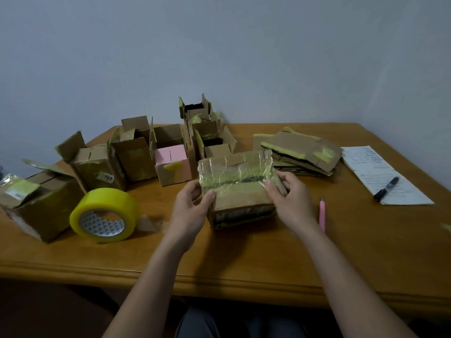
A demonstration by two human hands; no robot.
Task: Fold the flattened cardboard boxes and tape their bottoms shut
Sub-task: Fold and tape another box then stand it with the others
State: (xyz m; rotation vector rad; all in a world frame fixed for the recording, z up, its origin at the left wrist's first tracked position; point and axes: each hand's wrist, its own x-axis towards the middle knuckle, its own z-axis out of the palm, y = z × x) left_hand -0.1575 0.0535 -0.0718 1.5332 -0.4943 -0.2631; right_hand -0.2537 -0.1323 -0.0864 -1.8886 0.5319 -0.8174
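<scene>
Head cam: I've got the small cardboard box (238, 189) between both hands, bottom side up, sitting on the wooden table (244, 259) right in front of me. My left hand (192, 203) grips its left edge, thumb pressed on top of the tape, fingers curled round the side. My right hand (290, 193) holds the right end, thumb on the top corner, fingers wrapped around the edge w/ what looks like loose flaps. Clear-yellow tape's already across the seam, wrinkly in spots.

The tape roll (103, 214) stands on edge left of the box, well apart, loose end trailing toward me. Behind the box, a cluster of finished open boxes (170, 154), incl. one w/ a pink lining. Behind and to the right of the box, the stack of flattened boxes (300, 152) waiting. A pink pen-like tool (322, 215) lies just right of the box, prob. a cutter, can't confirm. Further right, paper (383, 176) w/ a black marker (386, 189) on it.

Risks, imo: those wrinkles mean the tape's not fully bonded, so the seam could lift if I don't rub it down. Squeezing too hard on the ends may buckle this worn cardboard. And the roll on its edge could roll off if I bump the table.
</scene>
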